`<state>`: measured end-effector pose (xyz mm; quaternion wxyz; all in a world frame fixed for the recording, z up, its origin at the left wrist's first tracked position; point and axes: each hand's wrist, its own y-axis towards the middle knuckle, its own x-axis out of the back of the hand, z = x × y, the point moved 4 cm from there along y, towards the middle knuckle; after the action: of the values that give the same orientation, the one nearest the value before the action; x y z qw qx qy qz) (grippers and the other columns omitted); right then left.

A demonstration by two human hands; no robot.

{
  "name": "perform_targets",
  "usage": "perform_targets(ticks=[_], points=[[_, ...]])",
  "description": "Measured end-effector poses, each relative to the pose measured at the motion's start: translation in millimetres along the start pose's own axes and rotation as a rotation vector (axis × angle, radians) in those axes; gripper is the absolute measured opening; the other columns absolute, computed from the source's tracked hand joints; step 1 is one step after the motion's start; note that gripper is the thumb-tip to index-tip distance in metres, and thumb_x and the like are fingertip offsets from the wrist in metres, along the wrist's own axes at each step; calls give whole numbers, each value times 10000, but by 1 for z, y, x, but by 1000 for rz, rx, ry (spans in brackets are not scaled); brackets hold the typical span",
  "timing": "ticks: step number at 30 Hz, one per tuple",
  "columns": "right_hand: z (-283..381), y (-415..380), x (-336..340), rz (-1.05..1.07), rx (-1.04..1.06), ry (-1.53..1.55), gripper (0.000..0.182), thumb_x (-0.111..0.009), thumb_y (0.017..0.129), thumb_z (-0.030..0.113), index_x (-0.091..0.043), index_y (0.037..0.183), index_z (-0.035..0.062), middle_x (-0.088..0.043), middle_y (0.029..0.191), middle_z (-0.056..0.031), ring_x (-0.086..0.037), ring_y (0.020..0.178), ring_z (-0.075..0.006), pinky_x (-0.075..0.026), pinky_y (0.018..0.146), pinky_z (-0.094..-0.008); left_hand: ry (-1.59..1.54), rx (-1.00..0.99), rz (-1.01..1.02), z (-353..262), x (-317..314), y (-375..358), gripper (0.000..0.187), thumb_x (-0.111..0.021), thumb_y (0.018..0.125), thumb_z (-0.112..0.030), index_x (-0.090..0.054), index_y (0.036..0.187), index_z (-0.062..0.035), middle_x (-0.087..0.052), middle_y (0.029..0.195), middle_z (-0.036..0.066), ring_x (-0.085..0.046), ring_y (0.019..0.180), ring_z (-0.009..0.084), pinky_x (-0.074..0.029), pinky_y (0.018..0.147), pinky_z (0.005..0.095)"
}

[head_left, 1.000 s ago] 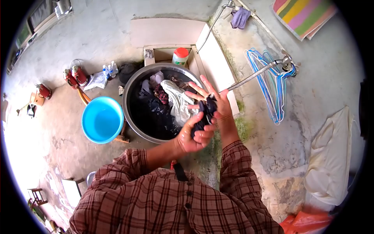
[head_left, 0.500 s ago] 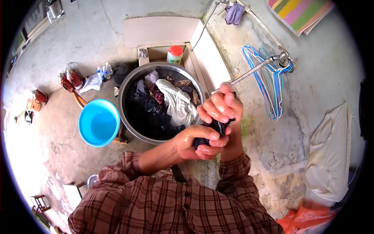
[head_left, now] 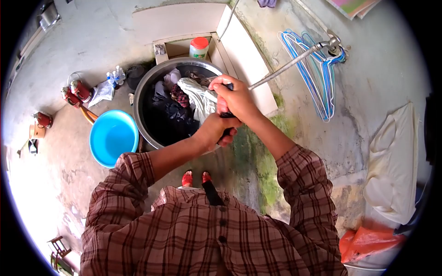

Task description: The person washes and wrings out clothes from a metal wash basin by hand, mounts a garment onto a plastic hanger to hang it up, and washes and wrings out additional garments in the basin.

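Observation:
A dark wet cloth [head_left: 226, 114] is bunched between my two hands, and most of it is hidden by my fingers. My left hand [head_left: 215, 129] is closed round its lower end. Just above, my right hand [head_left: 235, 98] is wrapped round the upper part, where a bit of dark fabric pokes out. Both hands are over the right rim of a large metal basin [head_left: 140, 120]. Inside the basin lie a white garment [head_left: 199, 97], a red checked cloth [head_left: 179, 95] and dark clothes [head_left: 177, 117] in dark water.
A blue tub [head_left: 113, 142] of water stands left of the basin. Behind the basin is a red-lidded jar [head_left: 199, 48]. A metal pipe [head_left: 290, 66] reaches in from the right wall, near hanging blue and white hangers [head_left: 317, 76]. Red thermoses [head_left: 80, 91] stand at the left.
My hands have moved up and left toward the basin, still gripping the dark cloth. My right hand has turned so that its back shows. The view has shifted, and my feet now show.

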<state>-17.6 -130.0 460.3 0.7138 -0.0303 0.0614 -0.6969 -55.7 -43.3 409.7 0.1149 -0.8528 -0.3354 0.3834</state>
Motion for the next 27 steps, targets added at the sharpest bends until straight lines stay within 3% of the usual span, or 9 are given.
perform_targets(ticks=[7, 9, 11, 19, 20, 22, 25, 26, 27], points=[[-66, 33, 6, -171, 62, -195, 103, -500, 930, 83, -539, 856, 23, -472, 532, -45, -448, 417, -123, -363, 411, -293, 102, -97, -191, 28, 44, 46, 135, -578, 810, -115, -477, 767, -36, -473, 611, 59, -429, 417, 142, -269, 338, 284], [-80, 40, 7, -270, 99, -397, 74, -512, 889, 54, -543, 831, 19, -580, 611, -138, -584, 480, -229, -435, 452, -376, 102, -131, -263, 35, 53, 52, 109, -561, 808, -94, -477, 780, -31, -475, 607, 64, -431, 407, 146, -272, 330, 287], [-99, 52, 10, -344, 204, -549, 44, -551, 853, 82, -571, 857, 43, -626, 720, -211, -618, 686, -397, -473, 611, -455, 172, -183, -322, 44, 66, 65, 73, -529, 820, -69, -476, 795, -26, -482, 590, 72, -430, 381, 152, -274, 321, 284], [-130, 60, 13, -533, 228, -764, 117, -510, 863, 129, -574, 833, 36, -631, 757, -236, -617, 758, -434, -477, 672, -514, 515, -282, -498, 66, 97, 96, 174, -554, 845, -183, -563, 784, -20, -570, 597, 65, -508, 387, 158, -361, 339, 307], [-136, 62, 14, -591, 266, -830, 130, -500, 864, 141, -577, 828, 43, -629, 756, -236, -615, 747, -437, -472, 673, -529, 590, -283, -506, 70, 103, 100, 216, -585, 843, -226, -595, 800, -14, -626, 635, 116, -588, 458, 246, -435, 409, 373], [-150, 62, 17, -706, 291, -827, 77, -530, 833, 109, -574, 829, 46, -623, 747, -228, -612, 758, -425, -476, 687, -513, 1289, -650, -633, 89, 135, 139, 310, -600, 842, -313, -588, 875, -5, -661, 787, 207, -644, 767, 398, -503, 661, 469], [-189, 71, 35, -753, 213, -663, 66, -564, 806, 92, -577, 846, 41, -632, 799, -212, -610, 800, -418, -480, 720, -482, 1013, -272, -809, 69, 104, 101, 380, -575, 857, -343, -507, 1015, -4, -656, 955, 234, -630, 937, 414, -499, 781, 489], [-185, 63, 33, -851, 176, -815, 109, -587, 811, 136, -587, 863, 40, -641, 871, -210, -614, 841, -413, -480, 751, -469, 1038, -301, -820, 68, 105, 100, 410, -591, 846, -342, -461, 1048, -10, -638, 1013, 246, -630, 932, 418, -498, 788, 488], [-192, 65, 41, -774, -23, -696, 182, -602, 830, 206, -588, 898, 37, -636, 926, -217, -607, 885, -411, -469, 803, -462, 1054, -361, -865, 67, 107, 99, 463, -669, 797, -342, -459, 1055, -19, -611, 1032, 236, -629, 915, 413, -506, 778, 474]])
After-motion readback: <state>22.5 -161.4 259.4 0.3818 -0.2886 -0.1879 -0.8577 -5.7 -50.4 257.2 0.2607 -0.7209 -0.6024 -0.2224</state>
